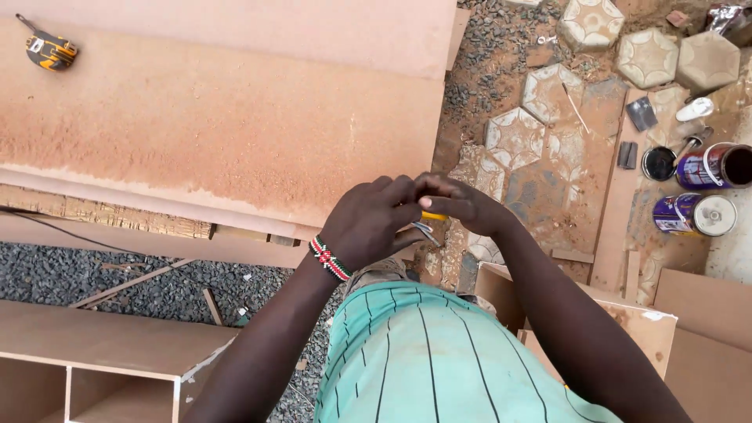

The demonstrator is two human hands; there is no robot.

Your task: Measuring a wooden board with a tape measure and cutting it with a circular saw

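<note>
Hands meet just below board [227, 133] edge: left hand [368, 227] & right hand [462, 205] both pinch yellow pencil [433, 216], fingers closed; long axis approx. horizontal, tip hidden.

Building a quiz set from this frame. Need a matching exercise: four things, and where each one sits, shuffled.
Things:
1. tape measure
2. beaded wristband
3. paint tins
4. open-fronted box

Places:
A. bottom left, on the gravel
B. right edge, lying on their sides
C. top left, on the dusty board
D. on the left hand wrist

Pairs: 1-C, 2-D, 3-B, 4-A
</note>
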